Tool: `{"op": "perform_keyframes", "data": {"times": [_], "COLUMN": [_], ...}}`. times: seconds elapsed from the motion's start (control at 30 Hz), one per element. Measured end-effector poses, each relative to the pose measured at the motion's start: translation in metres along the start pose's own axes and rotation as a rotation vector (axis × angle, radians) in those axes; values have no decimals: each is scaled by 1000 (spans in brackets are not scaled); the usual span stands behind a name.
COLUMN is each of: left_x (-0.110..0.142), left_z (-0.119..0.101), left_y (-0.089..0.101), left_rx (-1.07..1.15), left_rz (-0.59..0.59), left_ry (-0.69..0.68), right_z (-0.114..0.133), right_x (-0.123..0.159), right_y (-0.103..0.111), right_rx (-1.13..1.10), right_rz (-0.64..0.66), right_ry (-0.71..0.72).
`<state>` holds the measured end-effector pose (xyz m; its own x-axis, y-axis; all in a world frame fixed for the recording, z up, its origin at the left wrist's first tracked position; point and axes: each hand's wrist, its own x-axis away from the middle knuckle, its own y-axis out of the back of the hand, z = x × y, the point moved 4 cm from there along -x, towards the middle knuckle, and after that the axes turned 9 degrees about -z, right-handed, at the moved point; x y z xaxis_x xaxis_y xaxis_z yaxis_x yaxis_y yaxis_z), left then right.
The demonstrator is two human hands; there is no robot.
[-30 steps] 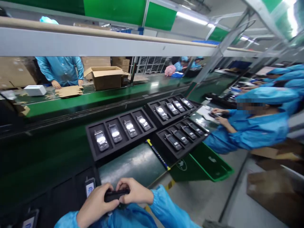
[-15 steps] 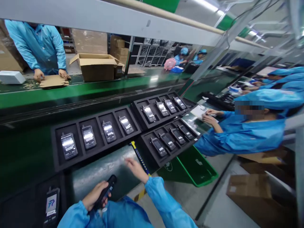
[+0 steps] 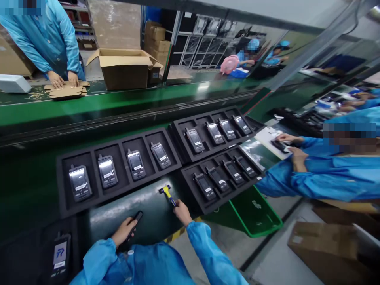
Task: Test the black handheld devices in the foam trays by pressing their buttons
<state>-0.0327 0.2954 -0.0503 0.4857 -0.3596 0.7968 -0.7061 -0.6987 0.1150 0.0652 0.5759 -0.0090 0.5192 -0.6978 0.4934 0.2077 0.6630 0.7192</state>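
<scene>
The left hand (image 3: pixel 123 231) grips a slim black plastic device (image 3: pixel 137 217), tilted edge-on over the smooth green counter (image 3: pixel 152 217); the right hand (image 3: pixel 183 213) has its grip closed on a yellow-and-blue hammer-shaped tool (image 3: pixel 168 194). Just beyond, a black foam tray (image 3: pixel 118 191) holds 4 black handsets (image 3: pixel 107 171). The step seems to be holding tool and device ready; the next move calls for steadiness.

Yellow-blue-black hammer (image 3: pixel 168 193); black handset (image 3: pixel 137 217); blue sleeves (image 3: pixel 204 245); black tray (image 3: pixel 118 189); green bin (image 3: pixel 265 231).
</scene>
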Motion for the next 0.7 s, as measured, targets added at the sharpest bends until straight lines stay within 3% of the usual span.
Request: {"op": "perform_keyframes", "data": {"times": [0.1, 0.2, 0.3, 0.5, 0.7], "left_x": [3, 6, 7, 10, 15], "left_z": [2, 2, 3, -1, -7], "left_y": [1, 2, 2, 0, 1], "left_rx": [10, 30, 33, 8, -10], "left_rz": [7, -7, -28, -56, -71], "left_ry": [15, 16, 11, -29, -25], "right_z": [3, 17, 35, 49, 58], "right_x": [46, 95, 126, 144, 150], "right_y": [-5, -17, -29, -48, -47], "right_rx": [-63, -174, -154, 209, 395], "right_rz": [74, 190, 254, 201, 114], "right_ry": [63, 218, 349, 390, 418]}}
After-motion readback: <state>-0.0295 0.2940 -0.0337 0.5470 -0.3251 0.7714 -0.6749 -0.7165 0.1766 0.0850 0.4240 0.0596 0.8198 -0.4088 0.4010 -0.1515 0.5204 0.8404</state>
